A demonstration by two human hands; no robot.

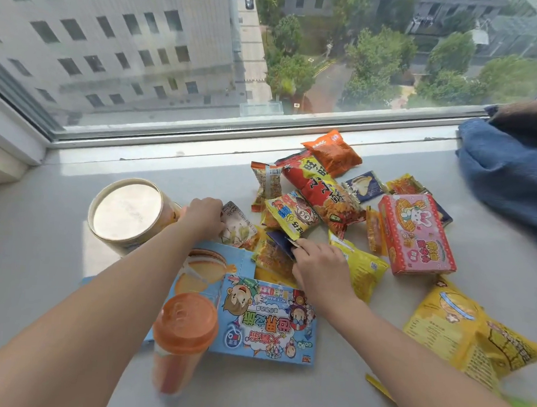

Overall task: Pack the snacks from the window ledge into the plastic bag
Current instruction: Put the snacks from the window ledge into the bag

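Observation:
Several snack packets lie scattered on the grey window ledge (56, 254). My left hand (202, 217) grips a pale floral tea sachet (239, 225) beside a round tub (128, 216). My right hand (318, 266) pinches a dark blue packet (282, 241) lying on an orange-yellow packet (272, 259). Around them lie a red chip bag (320, 193), a yellow cartoon packet (291, 214), a pink rabbit box (415, 234) and a blue cartoon box (267, 321). No plastic bag shows plainly; a green-tinted scrap sits at the bottom right corner.
An orange-lidded cup (181, 335) stands close under my left forearm. A large yellow bag (459, 331) lies at the right front. Blue denim cloth (508, 178) is heaped at the far right. The window glass (206, 60) bounds the ledge at the back.

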